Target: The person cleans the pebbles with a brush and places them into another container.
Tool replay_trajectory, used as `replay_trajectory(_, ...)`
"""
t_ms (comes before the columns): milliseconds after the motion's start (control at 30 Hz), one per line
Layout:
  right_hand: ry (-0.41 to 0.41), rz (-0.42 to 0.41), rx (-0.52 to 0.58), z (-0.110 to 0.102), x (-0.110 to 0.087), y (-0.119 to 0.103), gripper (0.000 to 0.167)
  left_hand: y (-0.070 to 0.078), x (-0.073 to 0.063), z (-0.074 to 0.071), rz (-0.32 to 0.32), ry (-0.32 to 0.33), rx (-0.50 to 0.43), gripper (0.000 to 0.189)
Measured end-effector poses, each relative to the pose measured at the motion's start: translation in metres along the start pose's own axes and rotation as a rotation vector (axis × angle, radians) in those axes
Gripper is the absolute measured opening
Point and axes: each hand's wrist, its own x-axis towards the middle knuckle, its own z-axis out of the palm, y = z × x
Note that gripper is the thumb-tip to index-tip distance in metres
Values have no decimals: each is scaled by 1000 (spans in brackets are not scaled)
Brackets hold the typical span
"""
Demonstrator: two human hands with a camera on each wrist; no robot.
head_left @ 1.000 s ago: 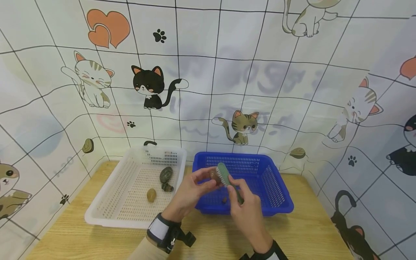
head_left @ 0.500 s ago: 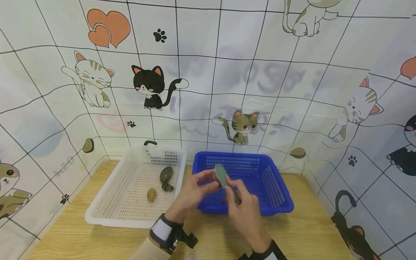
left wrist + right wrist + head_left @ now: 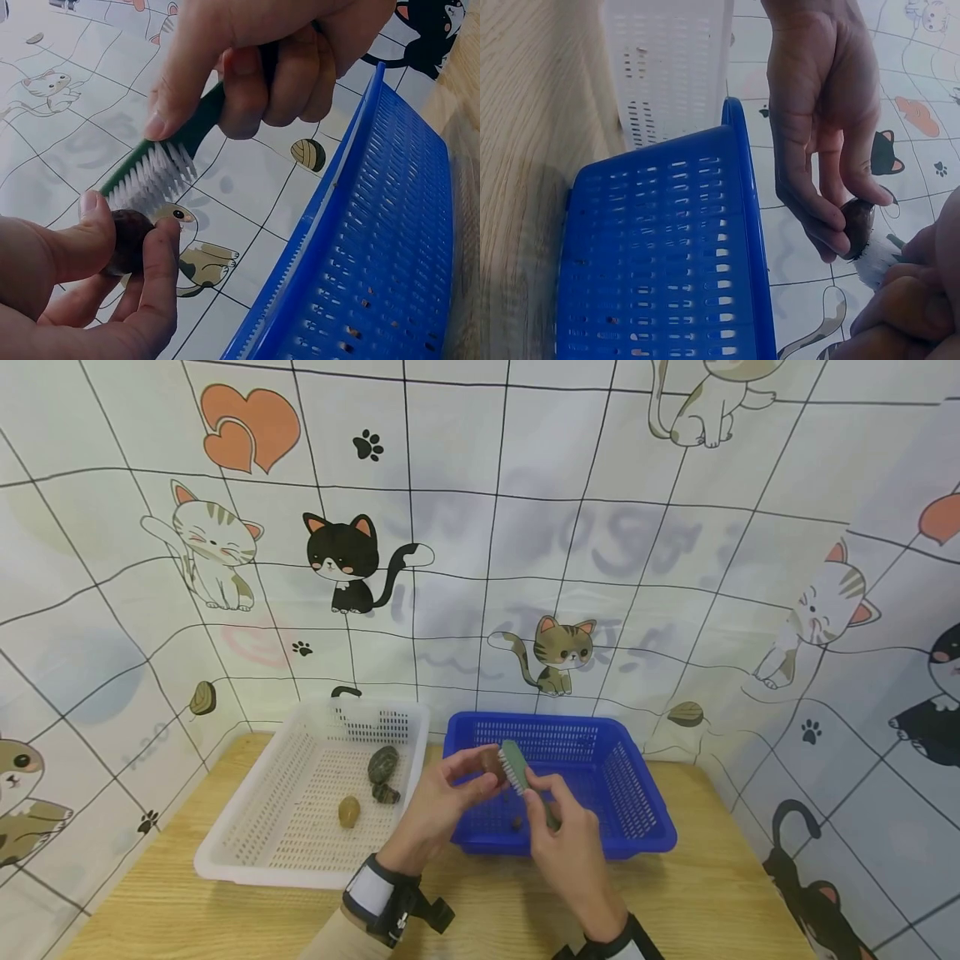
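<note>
Above the blue basket (image 3: 637, 793), my left hand (image 3: 438, 802) pinches a smooth reddish-brown stone (image 3: 129, 241) between thumb and fingers. My right hand (image 3: 570, 835) grips the handle of a green brush (image 3: 516, 762) with white bristles. In the left wrist view the bristles (image 3: 154, 180) are right at the stone's upper side, and the right thumb lies along the back of the brush head. The right wrist view also has the stone (image 3: 859, 225) in the left fingertips, with the bristles against or very near its lower edge; the right hand partly hides the brush there.
A white basket (image 3: 247, 827) stands to the left on the wooden table (image 3: 480, 910). In it lie a yellowish stone (image 3: 348, 812), a dark green stone (image 3: 383, 765) and a striped dark stone (image 3: 386, 793). A small brown piece (image 3: 517, 823) lies in the blue basket.
The brush moved up-left over the stone half a second ago, covering it in the head view, then shifted back slightly right, showing the stone again. Both hands keep their holds.
</note>
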Motion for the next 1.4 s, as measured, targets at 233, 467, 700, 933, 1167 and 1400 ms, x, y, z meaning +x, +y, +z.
replay_trajectory(233,6,-57,-21,5,-2,-2,22,-3,0,0,1,43,23,50)
replay_trajectory(467,37,-98,-49,6,0,0,21,-3,-1,5,-29,9,97,46)
replay_trajectory(700,32,-46,-55,1,2,3,24,-1,-3,5,-31,-26,92,48)
replay_trajectory(933,31,1,-29,-1,3,3,22,-1,-3,2,-34,-46,35,51)
replay_trajectory(1167,16,35,-20,0,1,2,24,0,-1,-1,-11,1,18,52)
replay_trajectory(1400,-12,41,-2,2,0,1,24,0,0,-2,-14,51,-32,50)
